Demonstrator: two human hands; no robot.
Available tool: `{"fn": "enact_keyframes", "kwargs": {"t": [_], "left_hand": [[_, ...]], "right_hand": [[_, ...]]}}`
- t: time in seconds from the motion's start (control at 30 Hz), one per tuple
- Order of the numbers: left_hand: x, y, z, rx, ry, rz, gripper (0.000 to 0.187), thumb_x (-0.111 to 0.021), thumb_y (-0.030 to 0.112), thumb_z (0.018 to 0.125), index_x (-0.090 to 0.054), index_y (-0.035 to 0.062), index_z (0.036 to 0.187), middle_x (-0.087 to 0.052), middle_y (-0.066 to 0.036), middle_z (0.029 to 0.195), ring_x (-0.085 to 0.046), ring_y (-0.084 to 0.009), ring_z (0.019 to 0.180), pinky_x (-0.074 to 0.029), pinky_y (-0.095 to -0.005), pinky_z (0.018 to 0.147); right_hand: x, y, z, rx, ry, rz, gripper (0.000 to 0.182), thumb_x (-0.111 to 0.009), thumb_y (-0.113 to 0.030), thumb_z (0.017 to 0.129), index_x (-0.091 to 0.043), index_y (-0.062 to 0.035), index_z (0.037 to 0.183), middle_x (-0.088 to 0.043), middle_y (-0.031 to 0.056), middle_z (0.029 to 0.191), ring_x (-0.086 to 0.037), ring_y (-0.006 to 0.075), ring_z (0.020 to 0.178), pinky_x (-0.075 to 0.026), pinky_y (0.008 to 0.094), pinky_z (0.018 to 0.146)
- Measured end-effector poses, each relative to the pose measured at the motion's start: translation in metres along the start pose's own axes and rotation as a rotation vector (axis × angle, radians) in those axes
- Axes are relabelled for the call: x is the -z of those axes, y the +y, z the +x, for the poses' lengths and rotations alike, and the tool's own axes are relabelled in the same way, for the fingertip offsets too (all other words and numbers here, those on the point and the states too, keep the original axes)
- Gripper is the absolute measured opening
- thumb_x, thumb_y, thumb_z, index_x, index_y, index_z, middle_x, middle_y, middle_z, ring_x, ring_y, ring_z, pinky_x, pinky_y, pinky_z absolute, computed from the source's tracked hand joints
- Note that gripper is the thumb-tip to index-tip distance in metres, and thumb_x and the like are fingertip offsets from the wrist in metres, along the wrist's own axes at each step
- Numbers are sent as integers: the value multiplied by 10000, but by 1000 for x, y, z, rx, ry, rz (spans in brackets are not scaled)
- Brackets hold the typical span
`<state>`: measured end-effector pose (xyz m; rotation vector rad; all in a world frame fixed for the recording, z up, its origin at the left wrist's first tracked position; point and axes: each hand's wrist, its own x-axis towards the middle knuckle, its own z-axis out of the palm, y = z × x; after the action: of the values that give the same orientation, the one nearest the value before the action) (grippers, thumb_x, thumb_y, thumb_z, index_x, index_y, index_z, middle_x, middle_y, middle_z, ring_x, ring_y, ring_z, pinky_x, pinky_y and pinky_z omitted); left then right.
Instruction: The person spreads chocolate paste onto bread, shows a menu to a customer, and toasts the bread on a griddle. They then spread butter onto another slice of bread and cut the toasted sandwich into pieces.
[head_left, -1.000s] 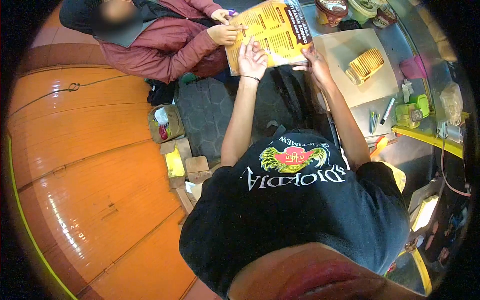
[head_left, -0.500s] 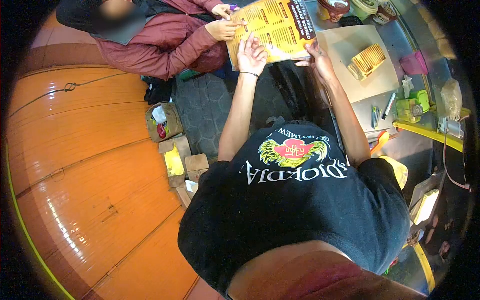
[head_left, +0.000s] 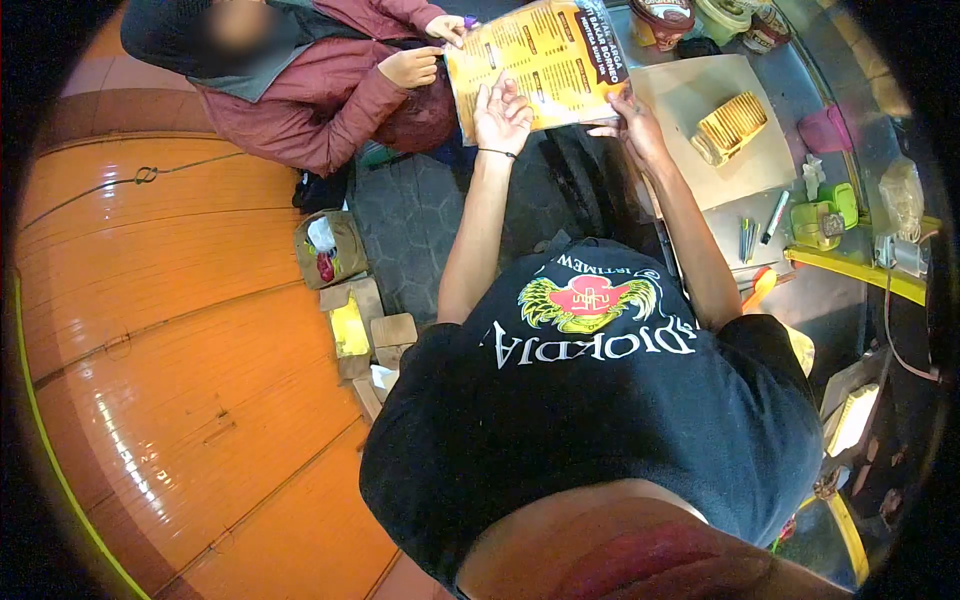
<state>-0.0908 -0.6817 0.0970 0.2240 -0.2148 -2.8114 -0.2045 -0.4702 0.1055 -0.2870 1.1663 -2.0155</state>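
Note:
A yellow laminated menu (head_left: pixel 540 60) with dark printed text is held out at the top of the head view. My right hand (head_left: pixel 634 122) pinches its lower right corner between thumb and fingers. Palm turned up, my left hand (head_left: pixel 503 118) lies over the menu's lower left part, index finger extended and the other fingers loosely bent, gripping nothing. A dark band circles my left wrist. Across from me, another person's hand (head_left: pixel 450 28) is at the menu's upper left edge, and that person's other hand (head_left: pixel 410 68) is close to its left side.
Right of the menu, a toasted loaf of sliced bread (head_left: pixel 730 128) sits on a beige board (head_left: pixel 700 85). Nearby are pens, a marker (head_left: pixel 776 216), a green container (head_left: pixel 818 224) and a pink container (head_left: pixel 826 128). Cardboard boxes (head_left: pixel 352 315) stand at left beside an orange shutter (head_left: pixel 190 320).
The other person's pointing hand has drawn back left, off the menu's face. The menu has shifted slightly left. My hands keep nearly the same pose.

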Motion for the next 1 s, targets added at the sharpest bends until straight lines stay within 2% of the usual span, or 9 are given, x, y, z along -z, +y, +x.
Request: {"fn": "enact_keyframes", "kwargs": {"t": [0.07, 0.13, 0.37, 0.97, 1.0], "left_hand": [[-1, -1, 0, -1, -1, 1, 497, -339, 435, 1015, -536, 15, 1192, -639, -50, 870, -386, -119, 542, -318, -250, 483], [-1, -1, 1, 18, 36, 25, 427, -359, 438, 1009, -565, 93, 1155, -640, -16, 895, -395, -108, 533, -318, -250, 477], [-3, -4, 5, 18, 75, -3, 434, -356, 443, 1009, -558, 90, 1161, -643, -27, 897, -394, -109, 529, -310, -254, 487], [-4, -11, 11, 25, 21, -44, 469, -363, 467, 1002, -458, 107, 1287, -655, -22, 917, -390, -112, 538, -324, -251, 490], [-3, -11, 10, 13, 3, -35, 495, -372, 455, 1001, -460, 65, 1291, -643, -19, 936, -399, -114, 555, -327, -251, 500]], "right_hand": [[0, -2, -1, -10, 0, -9, 332, -477, -207, 996, -459, 21, 1236, -629, 175, 1132, -699, 292, 846, -602, 327, 656], [0, -3, -2, -6, 6, 4, 321, -473, -200, 996, -459, 18, 1231, -630, 179, 1128, -700, 288, 839, -602, 324, 659], [8, -1, 3, 6, -11, 3, 321, -472, -209, 996, -458, 9, 1231, -634, 173, 1109, -701, 278, 834, -601, 319, 670], [11, -8, 5, -13, -27, 37, 328, -494, -207, 984, -481, 22, 1218, -640, 161, 1096, -700, 277, 848, -604, 325, 665], [11, -8, 6, -16, -20, 30, 335, -494, -209, 984, -478, 21, 1226, -640, 159, 1095, -700, 276, 848, -604, 325, 664]]}}
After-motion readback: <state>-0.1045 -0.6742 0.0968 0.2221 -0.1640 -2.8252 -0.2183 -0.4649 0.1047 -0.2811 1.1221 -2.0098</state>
